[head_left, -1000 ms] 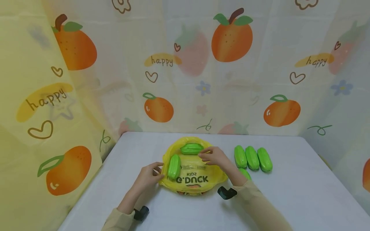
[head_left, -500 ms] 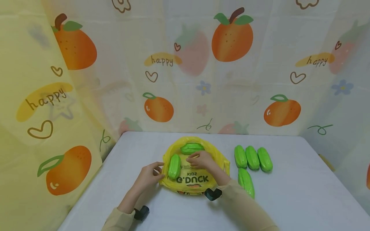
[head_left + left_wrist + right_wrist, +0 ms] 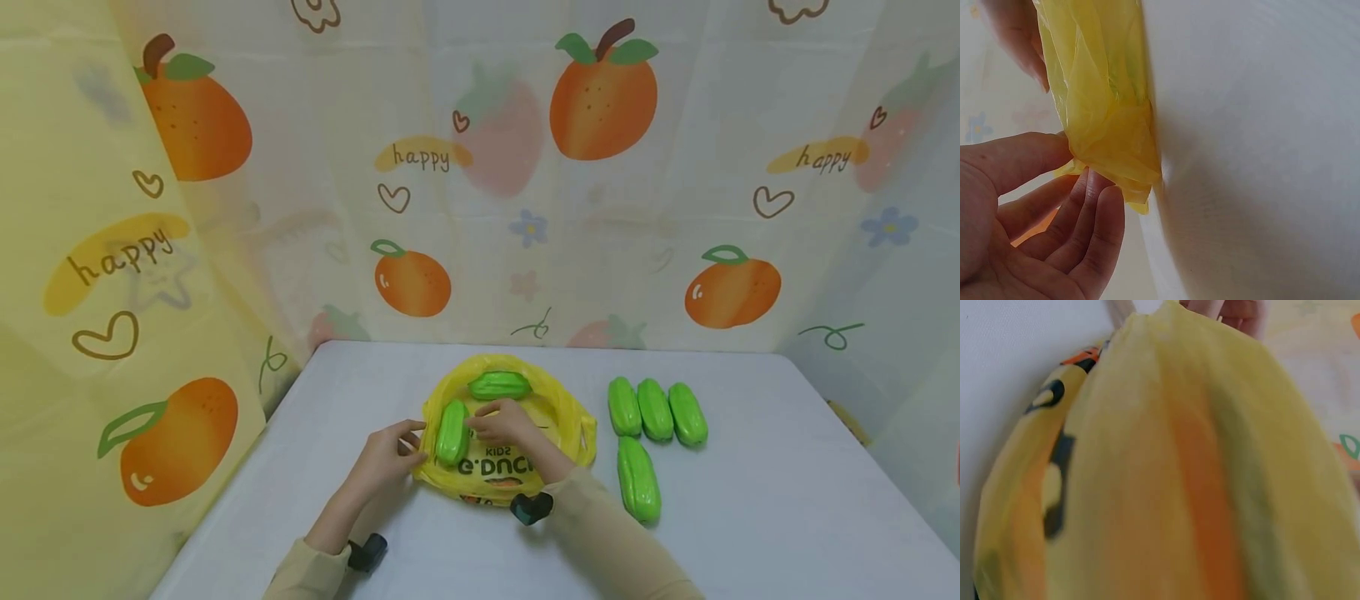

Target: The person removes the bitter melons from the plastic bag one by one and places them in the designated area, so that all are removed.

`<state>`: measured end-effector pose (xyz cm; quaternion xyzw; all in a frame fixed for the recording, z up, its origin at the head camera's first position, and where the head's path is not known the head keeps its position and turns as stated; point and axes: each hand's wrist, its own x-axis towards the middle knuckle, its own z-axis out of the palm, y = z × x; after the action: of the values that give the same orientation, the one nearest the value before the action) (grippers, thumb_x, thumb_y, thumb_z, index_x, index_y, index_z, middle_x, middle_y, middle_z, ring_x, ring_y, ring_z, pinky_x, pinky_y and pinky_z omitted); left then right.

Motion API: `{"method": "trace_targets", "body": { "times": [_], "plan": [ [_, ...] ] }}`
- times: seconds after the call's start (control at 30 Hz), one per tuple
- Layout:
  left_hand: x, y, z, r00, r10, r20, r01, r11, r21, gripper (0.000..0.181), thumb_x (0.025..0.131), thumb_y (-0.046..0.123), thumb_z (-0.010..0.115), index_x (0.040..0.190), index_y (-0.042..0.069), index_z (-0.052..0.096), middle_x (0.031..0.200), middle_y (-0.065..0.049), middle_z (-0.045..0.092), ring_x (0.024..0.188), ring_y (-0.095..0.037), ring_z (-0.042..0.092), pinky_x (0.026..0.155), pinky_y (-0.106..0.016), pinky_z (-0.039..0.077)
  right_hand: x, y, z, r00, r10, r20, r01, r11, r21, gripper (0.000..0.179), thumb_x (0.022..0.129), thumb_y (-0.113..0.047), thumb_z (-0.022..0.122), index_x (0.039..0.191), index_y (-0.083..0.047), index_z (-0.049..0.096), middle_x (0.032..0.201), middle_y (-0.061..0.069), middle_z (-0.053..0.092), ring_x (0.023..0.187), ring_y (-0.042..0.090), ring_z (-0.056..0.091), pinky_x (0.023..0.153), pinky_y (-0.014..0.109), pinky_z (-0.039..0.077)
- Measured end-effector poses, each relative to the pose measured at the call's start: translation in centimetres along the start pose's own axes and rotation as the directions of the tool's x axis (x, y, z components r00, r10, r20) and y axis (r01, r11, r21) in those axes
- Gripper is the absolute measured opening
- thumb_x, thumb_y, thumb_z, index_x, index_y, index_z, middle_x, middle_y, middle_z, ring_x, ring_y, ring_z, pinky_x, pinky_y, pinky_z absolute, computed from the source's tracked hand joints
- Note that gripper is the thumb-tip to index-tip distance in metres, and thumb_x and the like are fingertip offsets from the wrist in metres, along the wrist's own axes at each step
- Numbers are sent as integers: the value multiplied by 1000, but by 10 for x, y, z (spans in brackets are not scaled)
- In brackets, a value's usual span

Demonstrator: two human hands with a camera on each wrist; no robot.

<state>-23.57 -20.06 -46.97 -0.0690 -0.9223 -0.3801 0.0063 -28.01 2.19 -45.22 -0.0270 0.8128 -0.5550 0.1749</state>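
A yellow plastic bag (image 3: 551, 400), printed with dark lettering, lies open on the white table. Two shiny green elongated vegetables, cucumber-like, are in it: the left vegetable (image 3: 452, 435) stands lengthwise, the back vegetable (image 3: 498, 385) lies crosswise. My left hand (image 3: 390, 454) pinches the bag's left edge; in the left wrist view its thumb and fingers (image 3: 1102, 231) meet at the yellow film (image 3: 1110, 137). My right hand (image 3: 504, 423) is over the bag opening, fingertips beside the left vegetable's right side; whether they touch is unclear. Yellow film fills most of the right wrist view, hiding the right fingers.
To the bag's right, three green vegetables (image 3: 654, 411) stand side by side on the white table (image 3: 780, 500). Another green vegetable (image 3: 639, 481) lies nearer me, by the right forearm. Behind the table hangs a fruit-printed curtain (image 3: 480, 250).
My right hand has moved left across the bag, from the back vegetable's right end to the left vegetable. The near loose vegetable came into full view. The left hand stayed on the bag's edge.
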Motion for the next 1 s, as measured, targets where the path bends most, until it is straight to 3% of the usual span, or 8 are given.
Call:
{"method": "trace_targets", "body": {
  "times": [0.5, 0.73, 1.0],
  "plan": [
    [-1, -1, 0, 1000, 15, 7, -15, 1000, -12, 44, 79, 11, 75, 120, 9, 63, 86, 0, 64, 72, -10, 59, 62, -27, 50, -2, 2, 17, 998, 61, 17, -61, 997, -39, 63, 82, -31, 74, 126, 9, 51, 110, 21, 64, 93, 29, 68, 74, 36, 56],
    [-1, -1, -1, 1000, 12, 9, -12, 1000, -15, 45, 79, 10, 75, 121, 9, 63, 86, -1, 64, 72, -10, 60, 63, -27, 50, 0, 1, 23, 996, 92, 16, -91, 994, -67, 70, 81, -34, 75, 128, 10, 49, 120, 23, 59, 97, 29, 66, 78, 37, 55],
    [-3, -2, -1, 1000, 22, 6, -22, 1000, -4, 45, 78, 11, 75, 121, 9, 63, 86, 0, 64, 72, -10, 60, 63, -27, 51, 2, 2, 27, 995, 93, 23, -89, 989, -116, 68, 81, -36, 74, 127, 8, 52, 119, 20, 60, 99, 28, 65, 82, 40, 54]
  ]
}}
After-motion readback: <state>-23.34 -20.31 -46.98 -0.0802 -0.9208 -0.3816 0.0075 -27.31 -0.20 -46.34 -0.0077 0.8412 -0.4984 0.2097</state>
